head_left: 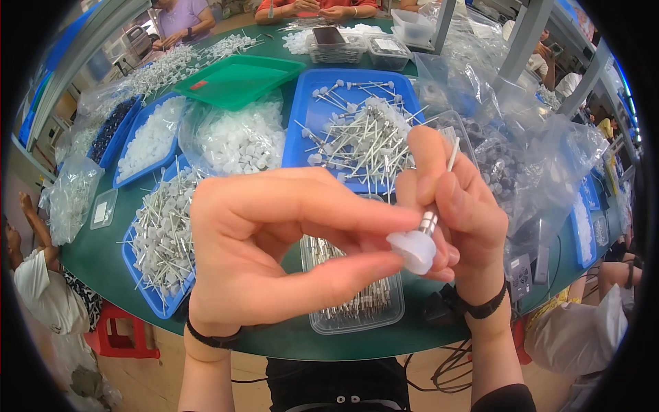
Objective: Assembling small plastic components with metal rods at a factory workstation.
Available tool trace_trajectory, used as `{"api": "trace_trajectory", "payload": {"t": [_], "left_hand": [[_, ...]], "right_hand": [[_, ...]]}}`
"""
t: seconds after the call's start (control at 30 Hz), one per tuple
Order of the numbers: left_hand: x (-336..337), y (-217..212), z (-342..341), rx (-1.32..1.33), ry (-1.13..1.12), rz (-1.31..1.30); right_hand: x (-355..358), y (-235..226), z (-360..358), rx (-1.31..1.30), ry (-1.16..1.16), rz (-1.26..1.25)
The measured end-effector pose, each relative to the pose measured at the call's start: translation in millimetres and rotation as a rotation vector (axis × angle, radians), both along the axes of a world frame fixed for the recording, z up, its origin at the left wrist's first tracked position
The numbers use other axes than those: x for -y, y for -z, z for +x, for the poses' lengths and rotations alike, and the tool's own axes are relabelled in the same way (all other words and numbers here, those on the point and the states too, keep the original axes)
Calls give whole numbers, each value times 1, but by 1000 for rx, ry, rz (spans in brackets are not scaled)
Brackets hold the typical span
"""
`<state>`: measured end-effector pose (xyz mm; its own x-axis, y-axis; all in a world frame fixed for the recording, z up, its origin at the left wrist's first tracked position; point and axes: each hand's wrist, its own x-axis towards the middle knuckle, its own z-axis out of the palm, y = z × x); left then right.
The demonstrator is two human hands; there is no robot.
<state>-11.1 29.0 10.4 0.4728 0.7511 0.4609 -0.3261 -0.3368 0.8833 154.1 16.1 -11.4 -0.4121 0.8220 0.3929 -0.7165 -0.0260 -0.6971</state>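
Observation:
My left hand [274, 240] pinches a small white plastic cap [412, 250] between thumb and forefinger. My right hand [453, 206] grips a thin metal pin [439, 192] whose silver collar meets the cap; the pin's white end sticks up past my fingers. Both hands hover close to the camera, above a clear plastic tub [353, 312] of metal pins near the front edge of the green table [96, 257].
A blue tray [302, 137] of assembled white-headed pins lies behind my hands, another blue tray [154, 299] to the left. A bag of white caps [240, 141], a green tray [237, 79] and clear bags [528, 158] crowd the table. Other people sit around it.

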Motion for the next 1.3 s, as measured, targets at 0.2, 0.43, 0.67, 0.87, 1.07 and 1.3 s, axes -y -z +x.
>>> {"api": "trace_trajectory", "payload": {"t": [0.2,0.43,0.67,0.87,1.07,1.3], "left_hand": [[-8,7,0,83,106,-12],[-13,14,5,146,220,-113],[-37,22,10,-47,-45,-76],[-125,71,-34,-957,-649,115],[-153,139,-48,-1167,-763,486],[-157,133,-47,-1097,-637,260]], "right_hand": [[2,-1,-1,-10,-11,-13],[-2,4,0,102,67,67],[-21,9,10,275,275,-16],[-65,45,36,907,1042,370],[-35,27,16,1497,808,667],[-9,70,-34,1827,477,694]]}}
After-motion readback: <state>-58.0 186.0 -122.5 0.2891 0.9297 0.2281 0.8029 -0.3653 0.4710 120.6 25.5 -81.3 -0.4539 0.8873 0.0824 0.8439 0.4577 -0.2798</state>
